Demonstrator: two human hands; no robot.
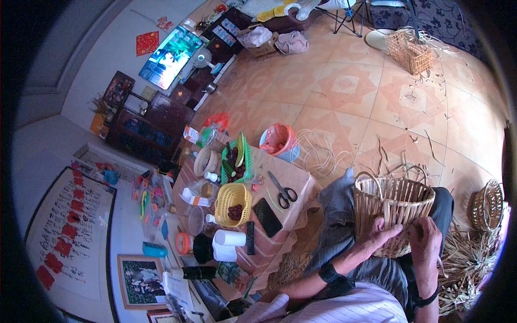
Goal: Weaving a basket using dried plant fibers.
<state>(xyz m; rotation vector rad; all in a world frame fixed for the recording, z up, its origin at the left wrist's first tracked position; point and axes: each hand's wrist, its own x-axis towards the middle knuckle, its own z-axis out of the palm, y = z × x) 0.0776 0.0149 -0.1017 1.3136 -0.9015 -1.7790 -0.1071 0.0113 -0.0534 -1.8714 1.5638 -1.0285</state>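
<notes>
A woven basket (392,200) of flat tan strips, with looped handles on its rim, rests upright on my lap. My left hand (379,236) grips its near side, thumb stretched along the weave. Against the basket's near right side, my right hand (425,238) is closed with fingertips pinched together. What those fingers pinch is too small to make out. A thin pale strip hangs beside my right wrist. Long loose strands stick up beyond the basket's far rim.
On the low table (301,185) at left lie black-handled scissors (284,191), a dark phone (267,217), a yellow basket (233,204) and a green basket (245,161). A lined bucket (279,141) stands beyond. Dry straw (466,264) and a smaller woven basket (487,204) lie right.
</notes>
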